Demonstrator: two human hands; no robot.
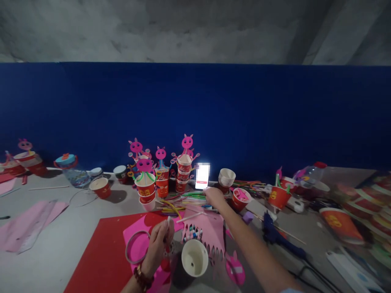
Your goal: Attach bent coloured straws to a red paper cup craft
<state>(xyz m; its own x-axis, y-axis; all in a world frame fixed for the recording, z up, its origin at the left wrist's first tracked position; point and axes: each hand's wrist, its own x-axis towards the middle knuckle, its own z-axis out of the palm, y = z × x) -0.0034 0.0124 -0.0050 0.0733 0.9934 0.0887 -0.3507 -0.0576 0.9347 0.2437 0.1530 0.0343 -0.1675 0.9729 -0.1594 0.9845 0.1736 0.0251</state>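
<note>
My left hand (159,241), with a beaded bracelet at the wrist, is closed above pink and red sheets. A small white tip shows at its fingers; what it belongs to is unclear. My right hand (215,198) reaches forward to a pile of coloured pipe cleaners (192,196), just below a lit phone (202,177) leaning upright. Its fingers are small and partly hidden. Between my arms stands a white-lined paper cup (194,257) with a dark spot or hole inside. Near it lie a pink cut sheet (210,230), small paint tubes (193,233) and a pink paper face (235,269).
Red cups with pink paper figures (145,185) stand stacked at the back. A roll of tape (137,247) lies on the red sheet (100,248). At right are a dark blue glue gun (279,236) with its cord and more cups (279,197). A blue panel (195,114) rises behind.
</note>
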